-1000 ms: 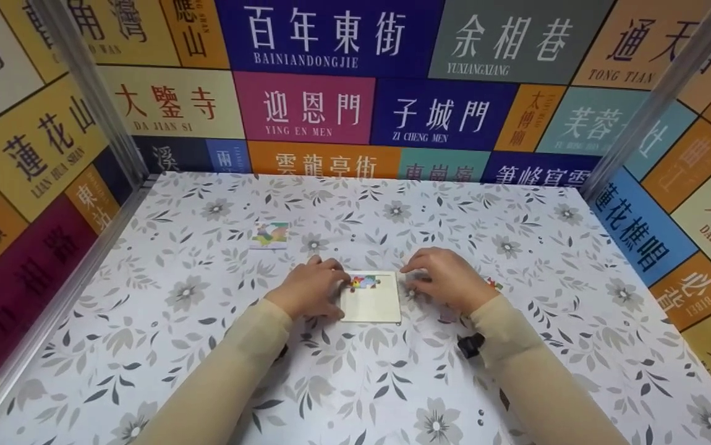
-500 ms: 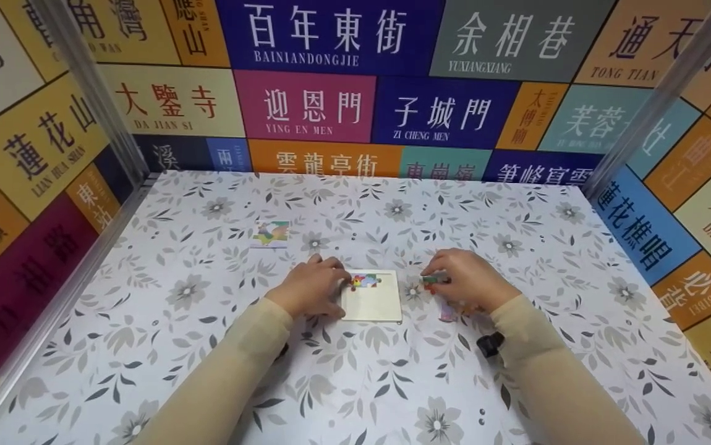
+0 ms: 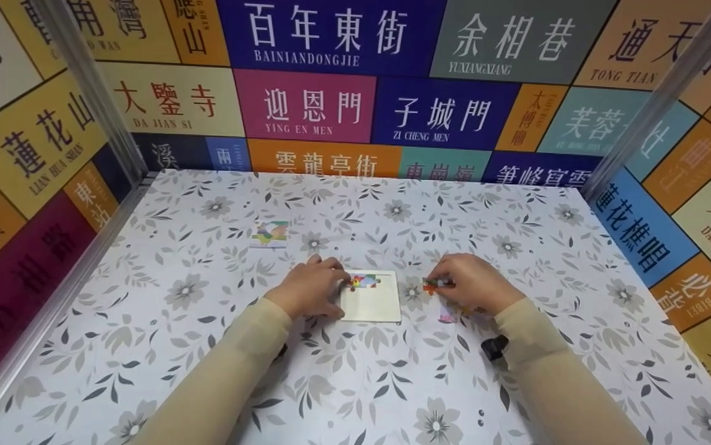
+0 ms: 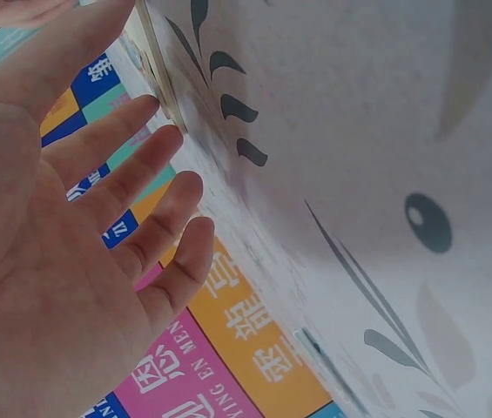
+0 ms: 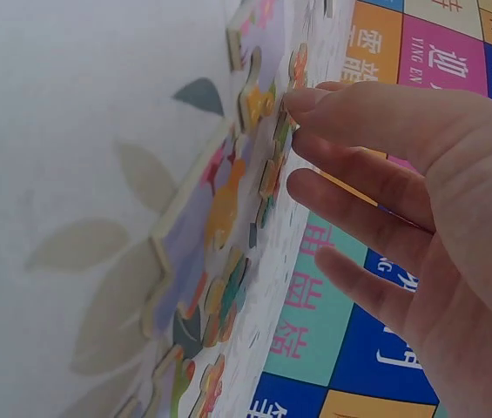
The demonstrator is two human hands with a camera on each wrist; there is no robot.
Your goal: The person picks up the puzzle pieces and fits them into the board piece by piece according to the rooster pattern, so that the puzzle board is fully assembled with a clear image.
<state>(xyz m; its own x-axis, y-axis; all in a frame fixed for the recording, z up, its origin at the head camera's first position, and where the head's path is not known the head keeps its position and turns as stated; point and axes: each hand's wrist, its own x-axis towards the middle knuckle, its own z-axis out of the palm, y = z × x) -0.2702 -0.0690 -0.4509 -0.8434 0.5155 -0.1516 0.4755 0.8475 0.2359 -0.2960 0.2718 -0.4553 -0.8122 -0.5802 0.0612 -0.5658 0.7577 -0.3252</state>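
Observation:
A cream puzzle board (image 3: 371, 306) lies flat in the middle of the table, with a few joined puzzle pieces (image 3: 365, 281) along its upper left part. My left hand (image 3: 312, 287) rests at the board's left side, thumb at the lower left corner and fingers at the upper left. Its fingers spread loosely in the left wrist view. Right of the board, my right hand (image 3: 476, 284) pinches a small grey-green puzzle piece (image 3: 443, 282) between thumb and index finger, low over the table. An orange-red piece (image 3: 430, 288) shows beside the fingertips.
Several loose puzzle pieces (image 5: 202, 231) lie under and beside my right hand, among them a pink-lilac one (image 3: 447, 314). A small colourful picture card (image 3: 270, 235) lies at the back left. Panels with large Chinese lettering (image 3: 306, 105) wall the table's back and sides.
My right hand has moved away from the board's right edge, to the right, onto the loose pieces, uncovering some of them. The left hand and the board have stayed put.

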